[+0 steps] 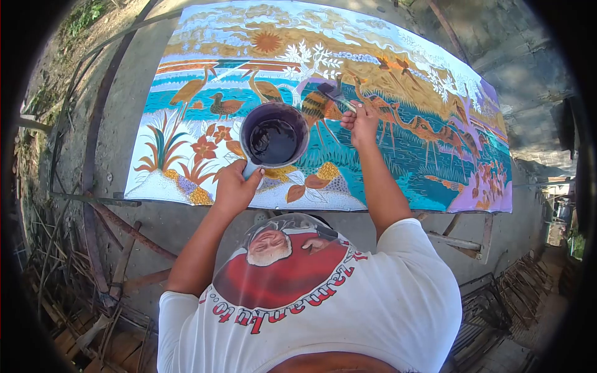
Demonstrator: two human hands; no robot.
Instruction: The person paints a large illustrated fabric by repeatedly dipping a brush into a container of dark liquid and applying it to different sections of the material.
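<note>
My left hand (236,188) is closed around the pale handle of a saucepan (275,112), held over the lower middle of a painted cloth (404,171). Dark liquid (272,140) covers the pan's bottom. In my right hand (363,124) is a paintbrush (337,94), gripped by its light handle, its dark bristles pointing up and left. The bristles overlap the cloth near a striped bird (316,105) and a white tree (313,59). Birds, water, plants and an orange sun (267,41) fill the colourful picture.
The cloth is stretched on a frame of poles (93,124) above a grey concrete floor (168,227). Sticks and wood scraps (68,280) lie at the lower left. Metal racks (519,289) stand at the lower right, and a grey wall (516,56) is at the upper right.
</note>
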